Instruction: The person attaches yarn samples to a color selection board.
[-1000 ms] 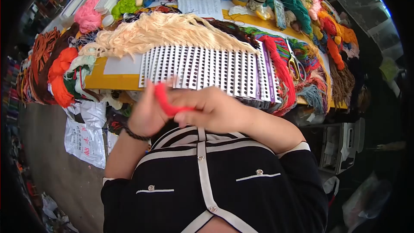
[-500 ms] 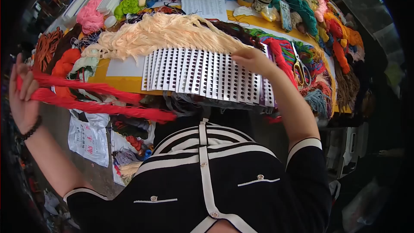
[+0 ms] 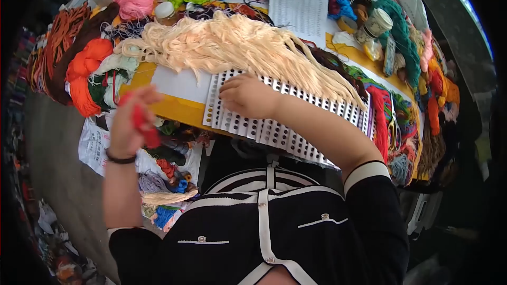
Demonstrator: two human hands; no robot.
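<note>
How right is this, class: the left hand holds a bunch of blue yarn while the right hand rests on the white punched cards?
Not quite: the left hand holds red yarn, not blue, as the head view shows. The right hand does rest on the white punched cards.

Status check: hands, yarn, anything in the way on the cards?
Left hand closed on red yarn, clear of the cards. Right hand resting on punched cards, grip unclear. Cream yarn bundle overlaps the cards' far edge.
</note>
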